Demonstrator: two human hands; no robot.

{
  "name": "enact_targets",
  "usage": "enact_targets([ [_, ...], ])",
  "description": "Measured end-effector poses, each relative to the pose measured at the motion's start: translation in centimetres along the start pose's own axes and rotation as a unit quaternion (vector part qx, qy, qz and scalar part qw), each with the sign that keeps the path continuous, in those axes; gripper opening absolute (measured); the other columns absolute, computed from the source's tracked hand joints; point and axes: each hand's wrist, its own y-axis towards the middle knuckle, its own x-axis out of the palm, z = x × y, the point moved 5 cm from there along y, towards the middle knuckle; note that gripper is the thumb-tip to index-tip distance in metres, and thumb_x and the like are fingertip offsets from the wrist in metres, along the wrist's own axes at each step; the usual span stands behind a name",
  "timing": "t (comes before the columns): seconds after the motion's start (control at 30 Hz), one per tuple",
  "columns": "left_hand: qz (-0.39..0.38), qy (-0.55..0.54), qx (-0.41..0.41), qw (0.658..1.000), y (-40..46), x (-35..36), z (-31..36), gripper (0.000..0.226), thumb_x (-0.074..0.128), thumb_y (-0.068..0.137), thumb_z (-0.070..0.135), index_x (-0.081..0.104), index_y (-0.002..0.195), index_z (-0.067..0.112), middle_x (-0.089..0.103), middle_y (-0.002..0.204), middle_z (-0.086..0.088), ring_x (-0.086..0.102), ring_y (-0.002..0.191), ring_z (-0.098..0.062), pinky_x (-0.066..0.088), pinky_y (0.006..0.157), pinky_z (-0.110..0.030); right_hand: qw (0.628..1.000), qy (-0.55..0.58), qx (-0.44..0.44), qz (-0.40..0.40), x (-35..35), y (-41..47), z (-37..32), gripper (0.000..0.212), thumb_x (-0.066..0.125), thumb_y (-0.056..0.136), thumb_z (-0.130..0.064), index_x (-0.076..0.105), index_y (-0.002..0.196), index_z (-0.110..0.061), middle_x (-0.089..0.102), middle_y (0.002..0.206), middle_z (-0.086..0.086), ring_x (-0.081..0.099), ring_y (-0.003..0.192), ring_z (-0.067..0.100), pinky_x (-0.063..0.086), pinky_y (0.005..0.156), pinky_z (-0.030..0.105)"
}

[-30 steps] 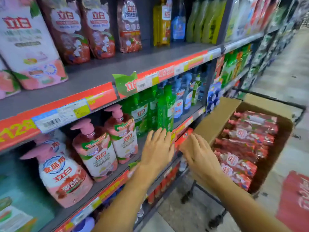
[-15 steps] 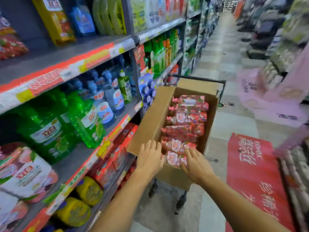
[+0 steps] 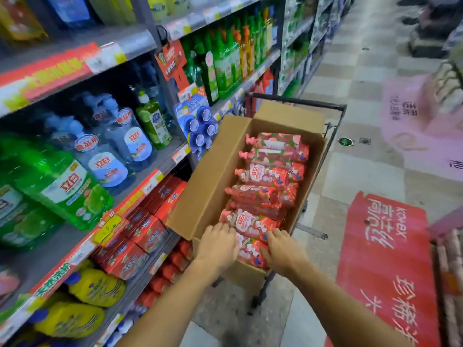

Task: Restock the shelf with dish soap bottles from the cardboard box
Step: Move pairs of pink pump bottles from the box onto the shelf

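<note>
Both hands have left the shelf front and come down into the near end of the cardboard box (image 3: 200, 196), which sits open on a black trolley (image 3: 335, 113) just beside the shelving. The left hand (image 3: 218, 244) rests with curled fingers over the neck end of the nearest pink dish soap bottle (image 3: 250, 249); the right hand (image 3: 280, 249) curls over the same bottle's body end. Whether the grip is closed underneath cannot be told, as the fingertips are hidden against the wrap. The bottle is not yet lifted; it lies flat in the box, touching the next bottle behind it.

The remaining pink bottles (image 3: 270, 174) lie in a row running to the box's far end, pump heads toward the shelf side.

Judgement: the view has swung from shelf to box, so a fresh pick is starting. The box is well filled, so restocking is far from complete. The shelf (image 3: 140, 176) beside the box holds green and blue bottles.
</note>
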Motion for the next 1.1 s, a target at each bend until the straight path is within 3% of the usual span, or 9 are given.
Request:
enact_targets([
  [0.23, -0.025, -0.048, -0.007, 0.999, 8.0, 1.3, 0.0, 0.035, 0.042, 0.095, 0.029, 0.064, 0.115, 0.010, 0.065, 0.116, -0.009, 0.059, 0.110, -0.028, 0.044, 0.094, -0.038, 0.999, 0.019, 0.018, -0.031, -1.0, 4.8, 2.9, 0.046, 0.040, 0.102, -0.050, 0.048, 0.136, -0.020, 0.054, 0.139, 0.002, 0.054, 0.124, 0.023, 0.048, 0.105, 0.039],
  [0.4, -0.020, -0.129, 0.006, 0.991, 14.8, 1.1, 0.9, 0.030, 0.042, 0.095, 0.026, 0.065, 0.105, 0.009, 0.064, 0.112, -0.010, 0.059, 0.108, -0.027, 0.046, 0.097, -0.040, 0.997, -0.030, 0.047, -0.055, -5.1, 9.5, 6.2, 0.042, 0.042, 0.101, -0.043, 0.052, 0.130, -0.014, 0.057, 0.134, 0.009, 0.054, 0.123, 0.029, 0.047, 0.098, 0.040],
  [0.5, -0.011, -0.129, 0.020, 0.991, 18.8, 0.9, 0.9, 0.034, 0.042, 0.096, 0.029, 0.065, 0.110, 0.009, 0.064, 0.114, -0.010, 0.058, 0.108, -0.028, 0.046, 0.095, -0.040, 0.996, -0.038, 0.061, -0.052, -7.2, 12.5, 7.6, 0.053, 0.042, 0.100, -0.049, 0.046, 0.138, -0.012, 0.054, 0.137, 0.010, 0.052, 0.127, 0.032, 0.046, 0.097, 0.041],
  [0.73, -0.003, -0.122, 0.001, 0.993, 24.4, 0.8, 0.6, 0.034, 0.042, 0.095, 0.030, 0.066, 0.107, 0.010, 0.066, 0.110, -0.009, 0.060, 0.105, -0.027, 0.045, 0.094, -0.039, 0.997, -0.052, 0.057, -0.027, -10.3, 19.7, 10.3, 0.043, 0.042, 0.099, -0.046, 0.052, 0.127, -0.015, 0.057, 0.131, 0.008, 0.054, 0.123, 0.031, 0.049, 0.097, 0.044],
  [0.87, -0.013, -0.122, -0.024, 0.992, 28.2, 0.8, 0.2, 0.034, 0.040, 0.097, 0.031, 0.062, 0.113, 0.011, 0.064, 0.115, -0.008, 0.058, 0.109, -0.027, 0.043, 0.094, -0.041, 0.996, -0.082, 0.024, 0.022, -13.5, 25.1, 12.4, 0.051, 0.046, 0.098, -0.047, 0.048, 0.137, -0.015, 0.054, 0.137, 0.008, 0.051, 0.127, 0.029, 0.047, 0.097, 0.043],
  [1.0, -0.021, -0.156, -0.078, 0.984, 32.5, 0.2, -0.1, 0.030, 0.043, 0.096, 0.027, 0.058, 0.117, 0.013, 0.063, 0.116, -0.007, 0.058, 0.112, -0.029, 0.043, 0.095, -0.042, 0.991, -0.101, -0.064, 0.064, -16.0, 30.5, 13.5, 0.042, 0.047, 0.099, -0.040, 0.057, 0.125, -0.009, 0.057, 0.129, 0.012, 0.051, 0.123, 0.033, 0.046, 0.093, 0.044],
  [1.1, -0.032, -0.204, -0.148, 0.967, 35.8, 0.2, 0.1, 0.022, 0.044, 0.095, 0.028, 0.059, 0.104, 0.013, 0.065, 0.108, -0.006, 0.062, 0.105, -0.028, 0.046, 0.085, -0.039, 0.983, -0.093, -0.129, 0.096, -17.5, 34.1, 14.2, 0.048, 0.047, 0.094, -0.043, 0.063, 0.118, -0.006, 0.063, 0.118, 0.015, 0.058, 0.111, 0.038, 0.051, 0.083, 0.045],
])
